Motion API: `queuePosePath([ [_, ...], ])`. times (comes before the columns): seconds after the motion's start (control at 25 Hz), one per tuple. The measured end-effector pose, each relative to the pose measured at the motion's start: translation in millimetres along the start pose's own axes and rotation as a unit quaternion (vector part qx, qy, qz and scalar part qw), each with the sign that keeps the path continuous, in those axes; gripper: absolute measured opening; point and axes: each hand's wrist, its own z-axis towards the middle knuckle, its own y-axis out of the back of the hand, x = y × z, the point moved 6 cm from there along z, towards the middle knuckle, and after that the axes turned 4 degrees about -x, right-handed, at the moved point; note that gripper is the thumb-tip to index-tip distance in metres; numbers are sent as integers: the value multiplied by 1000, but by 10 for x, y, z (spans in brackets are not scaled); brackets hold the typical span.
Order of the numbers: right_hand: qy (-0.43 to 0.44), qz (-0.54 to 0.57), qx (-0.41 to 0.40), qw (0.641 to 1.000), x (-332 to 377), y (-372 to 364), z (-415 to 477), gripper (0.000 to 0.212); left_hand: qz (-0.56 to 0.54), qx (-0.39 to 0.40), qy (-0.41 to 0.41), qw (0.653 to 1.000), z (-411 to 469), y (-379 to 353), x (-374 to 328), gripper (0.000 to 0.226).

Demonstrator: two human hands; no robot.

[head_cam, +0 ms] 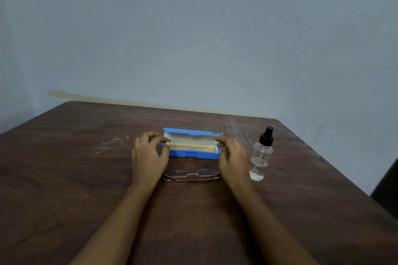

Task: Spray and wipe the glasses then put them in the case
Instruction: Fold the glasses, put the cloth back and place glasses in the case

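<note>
Your left hand [148, 153] sits at the left end of the open blue case [192, 146] in the frame's centre, fingers curled loosely, thumb tip at the case's edge, nothing clamped. Your right hand [233, 157] mirrors it at the right end, fingers bent and empty. The folded glasses [191, 175] lie on the table [64, 178] just below the case, between your wrists. The spray bottle [261, 157] stands right of your right hand.
</note>
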Motion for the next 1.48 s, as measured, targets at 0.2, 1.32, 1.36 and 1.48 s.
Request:
queuePosePath([
  [0.2, -57, 28, -26, 998, -93, 104, -128, 31, -70, 50, 3, 996, -125, 109, -42, 5],
  [1.32, -186, 277, 4, 943, -151, 185, -393, 30, -113, 185, 168, 962, -373, 317, -23, 10],
  [1.36, -157, 236, -24, 959, -133, 223, -377, 28, -131, 178, 183, 958, -375, 310, -3, 11],
  [1.48, 28, 72, -64, 995, 105, 304, -371, 9, -189, 162, 222, 943, -368, 288, 35, 14],
])
